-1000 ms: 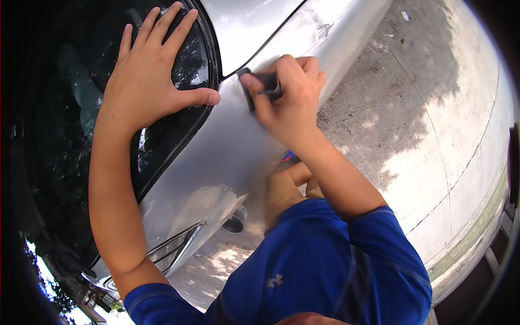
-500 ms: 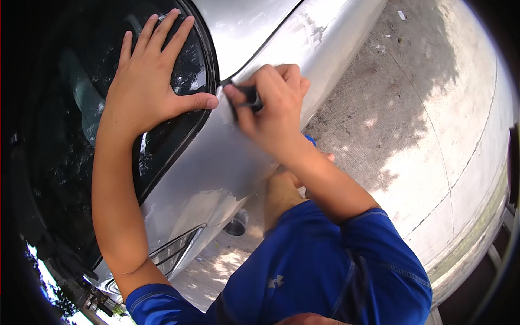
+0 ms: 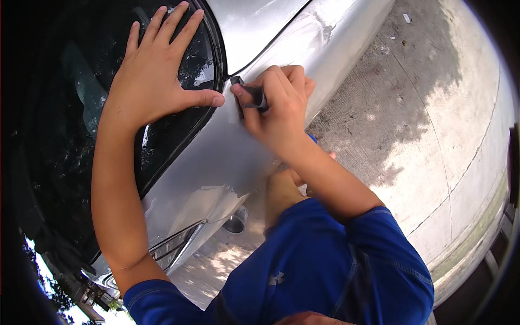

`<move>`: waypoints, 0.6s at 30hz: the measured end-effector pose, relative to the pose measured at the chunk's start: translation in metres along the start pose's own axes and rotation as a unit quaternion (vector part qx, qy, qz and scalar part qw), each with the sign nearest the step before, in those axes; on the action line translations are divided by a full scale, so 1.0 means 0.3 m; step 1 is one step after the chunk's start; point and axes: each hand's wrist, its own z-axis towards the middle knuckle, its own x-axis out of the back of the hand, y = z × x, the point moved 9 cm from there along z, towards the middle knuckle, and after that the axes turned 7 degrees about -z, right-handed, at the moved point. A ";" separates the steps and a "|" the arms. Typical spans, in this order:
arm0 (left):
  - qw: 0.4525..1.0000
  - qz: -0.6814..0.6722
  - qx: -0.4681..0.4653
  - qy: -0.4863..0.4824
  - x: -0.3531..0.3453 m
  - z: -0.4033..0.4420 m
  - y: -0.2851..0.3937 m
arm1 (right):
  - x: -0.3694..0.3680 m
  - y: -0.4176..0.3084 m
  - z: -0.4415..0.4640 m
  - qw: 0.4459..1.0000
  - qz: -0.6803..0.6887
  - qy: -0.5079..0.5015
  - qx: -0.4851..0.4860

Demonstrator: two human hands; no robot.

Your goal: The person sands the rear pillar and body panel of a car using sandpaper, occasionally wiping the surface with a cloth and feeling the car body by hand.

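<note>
My left hand [image 3: 149,81] lies flat with fingers spread on the dark car window [image 3: 59,162]. Its thumb reaches across the black window trim to the edge of the silver car body [image 3: 189,162]. Beside that thumb, my right hand [image 3: 279,105] is closed around a dark folded sheet [image 3: 257,97] that looks like sandpaper. The sheet is pressed against the silver panel near the window corner, where a panel seam begins. Part of it is hidden by my fingers. Below my right hand, the paint looks dull and grey.
A dark bucket-like container [image 3: 236,221] stands on the ground under the car's side. To the right, concrete pavement [image 3: 390,103] lies partly in shade, with cracks running across it. My leg [image 3: 281,197] is close to the car body.
My right hand and the dark sheet have shifted slightly away from the window corner, and look less blurred. The whole view has shifted slightly; my left hand stays on the glass.
</note>
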 end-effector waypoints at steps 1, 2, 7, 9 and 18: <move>1.000 0.007 -0.005 -0.002 -0.002 0.000 0.004 | -0.017 -0.025 -0.043 0.999 0.024 -0.031 -0.003; 1.000 0.010 -0.010 -0.008 -0.004 -0.007 0.008 | -0.010 -0.009 -0.054 1.000 0.014 -0.014 -0.024; 1.000 0.009 -0.005 0.013 0.018 0.017 -0.005 | 0.001 0.100 0.100 0.998 -0.016 0.059 -0.003; 1.000 -0.001 -0.009 0.005 0.003 -0.002 0.003 | -0.002 0.080 0.060 0.999 -0.015 0.039 0.019; 1.000 0.003 -0.007 -0.003 0.006 -0.004 0.008 | -0.200 0.195 -0.112 0.992 0.073 0.016 -0.099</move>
